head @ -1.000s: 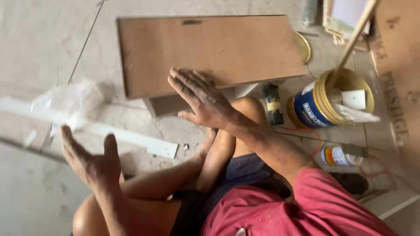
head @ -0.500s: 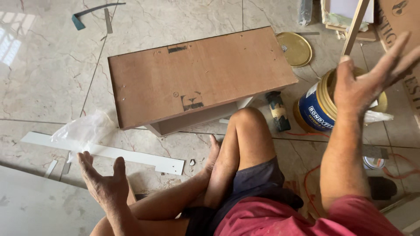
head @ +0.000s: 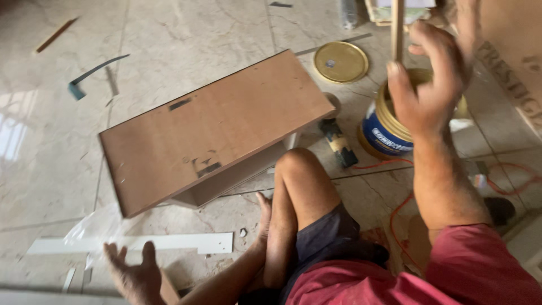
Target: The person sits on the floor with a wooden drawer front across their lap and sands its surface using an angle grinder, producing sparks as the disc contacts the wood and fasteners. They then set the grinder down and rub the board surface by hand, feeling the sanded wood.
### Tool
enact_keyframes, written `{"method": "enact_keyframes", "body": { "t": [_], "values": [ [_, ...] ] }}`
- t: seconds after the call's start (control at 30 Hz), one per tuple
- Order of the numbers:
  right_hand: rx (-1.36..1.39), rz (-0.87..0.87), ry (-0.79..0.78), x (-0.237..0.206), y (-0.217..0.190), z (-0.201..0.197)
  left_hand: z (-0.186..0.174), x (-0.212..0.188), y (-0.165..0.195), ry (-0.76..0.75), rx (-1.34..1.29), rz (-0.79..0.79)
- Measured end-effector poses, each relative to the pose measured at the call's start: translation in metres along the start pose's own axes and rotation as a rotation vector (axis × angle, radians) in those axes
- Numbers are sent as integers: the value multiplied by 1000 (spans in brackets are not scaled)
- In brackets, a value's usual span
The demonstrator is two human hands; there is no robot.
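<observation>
Right hand (head: 432, 85) closing on wooden stick (head: 397, 28) above blue-labelled gold can (head: 389, 133); left hand (head: 135, 274) open, empty.

Soft daylight fills the scene; window glare whitens the glossy marble floor (head: 169, 45) at its left edge, motion blur smearing both hands.

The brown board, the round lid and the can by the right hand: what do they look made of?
Brown board: seems laminated wood panel; flat matte brown face, thin dark edge. Round lid: probably metal; gold, shiny, with a pressed rim. Can: likely metal too; gold rim, blue printed wrap. The right hand blurs its top.
</observation>
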State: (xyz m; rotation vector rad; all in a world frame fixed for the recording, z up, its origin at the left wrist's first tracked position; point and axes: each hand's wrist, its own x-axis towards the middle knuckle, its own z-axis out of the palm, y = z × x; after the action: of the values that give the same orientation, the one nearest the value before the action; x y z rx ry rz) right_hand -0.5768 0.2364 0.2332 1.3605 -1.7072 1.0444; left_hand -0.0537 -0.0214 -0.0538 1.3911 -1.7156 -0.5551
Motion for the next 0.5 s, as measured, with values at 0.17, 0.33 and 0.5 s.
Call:
{"method": "enact_keyframes", "body": {
  "t": [0.17,0.33,0.5],
  "values": [
    [627,-589,-248,5,-115,-66,10,-3,-30,-28,0,37],
    [673,-842,-315,0,-138,-92,26,-6,-29,-100,-105,-3],
    [656,-759,-357,32,-154,-106,7,-5,-4,-61,43,-2]
  ]
}}
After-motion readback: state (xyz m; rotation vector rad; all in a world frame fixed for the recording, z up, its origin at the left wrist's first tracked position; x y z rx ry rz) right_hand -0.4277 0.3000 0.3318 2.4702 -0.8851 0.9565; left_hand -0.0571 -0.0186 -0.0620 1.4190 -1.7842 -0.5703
